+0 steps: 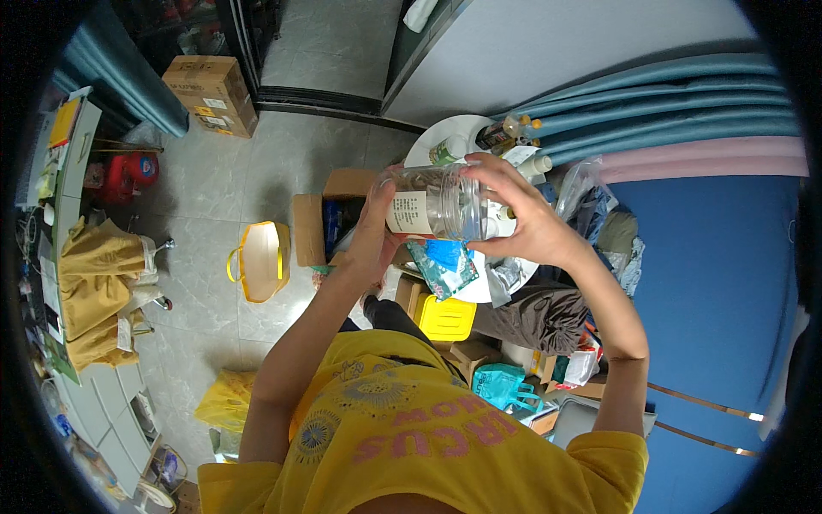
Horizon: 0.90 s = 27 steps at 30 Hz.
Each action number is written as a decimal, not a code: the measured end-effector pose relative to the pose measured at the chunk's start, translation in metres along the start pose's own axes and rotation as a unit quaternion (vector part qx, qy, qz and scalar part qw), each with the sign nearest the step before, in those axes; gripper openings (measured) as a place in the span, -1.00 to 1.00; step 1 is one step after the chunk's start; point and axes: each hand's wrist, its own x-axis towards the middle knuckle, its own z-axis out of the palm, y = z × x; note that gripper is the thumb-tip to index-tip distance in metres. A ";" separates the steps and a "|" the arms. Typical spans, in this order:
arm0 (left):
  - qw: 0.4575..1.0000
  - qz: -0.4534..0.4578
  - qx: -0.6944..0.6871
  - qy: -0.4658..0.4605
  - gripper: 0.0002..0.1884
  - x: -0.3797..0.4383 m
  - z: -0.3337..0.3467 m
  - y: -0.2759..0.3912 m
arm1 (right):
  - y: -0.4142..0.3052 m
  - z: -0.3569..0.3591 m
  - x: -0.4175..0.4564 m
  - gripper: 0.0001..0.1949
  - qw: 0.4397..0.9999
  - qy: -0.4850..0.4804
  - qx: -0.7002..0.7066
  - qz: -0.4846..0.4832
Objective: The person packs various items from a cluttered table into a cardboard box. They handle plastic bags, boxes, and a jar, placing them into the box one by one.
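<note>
A clear plastic jar (437, 203) with a printed label lies sideways in the air between my two hands. My left hand (379, 221) grips its labelled end, thumb on top. Curved around the threaded end is my right hand (523, 209), with fingers above and thumb below the rim; whether a lid sits there cannot be told. Below the jar is a round white table (420, 151) bearing bottles (498, 133), another jar (449, 149), a green patterned packet (443, 273) and other small items.
An open cardboard box (308, 230) stands left of the table, a yellow-edged bag (264, 262) on the tiled floor. A yellow lidded bin (446, 317) and a turquoise bag (499, 384) are near my body. At right is a blue bed (713, 289); a desk (67, 218) lines the left.
</note>
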 end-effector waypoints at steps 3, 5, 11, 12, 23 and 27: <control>1.000 0.011 0.021 0.007 -0.39 -0.001 0.003 0.003 | 0.001 -0.001 0.005 -0.20 1.000 -0.005 0.009 0.004; 0.999 0.029 0.030 0.023 -0.43 -0.001 0.010 0.005 | 0.003 -0.001 0.008 -0.18 1.000 -0.005 0.021 0.006; 0.995 0.064 0.062 0.046 -0.51 0.003 0.014 0.009 | 0.007 0.003 0.014 -0.13 0.995 -0.015 0.076 0.056; 0.994 0.069 0.064 0.048 -0.51 0.003 0.016 0.010 | 0.008 0.004 0.014 -0.15 0.993 -0.007 0.095 0.067; 0.975 0.132 0.162 0.079 -0.41 0.012 0.013 0.005 | 0.036 0.016 0.013 -0.24 0.901 0.036 0.319 0.292; 0.976 0.113 0.172 0.076 -0.48 0.013 0.020 0.010 | 0.039 0.020 0.007 -0.20 0.943 0.066 0.266 0.189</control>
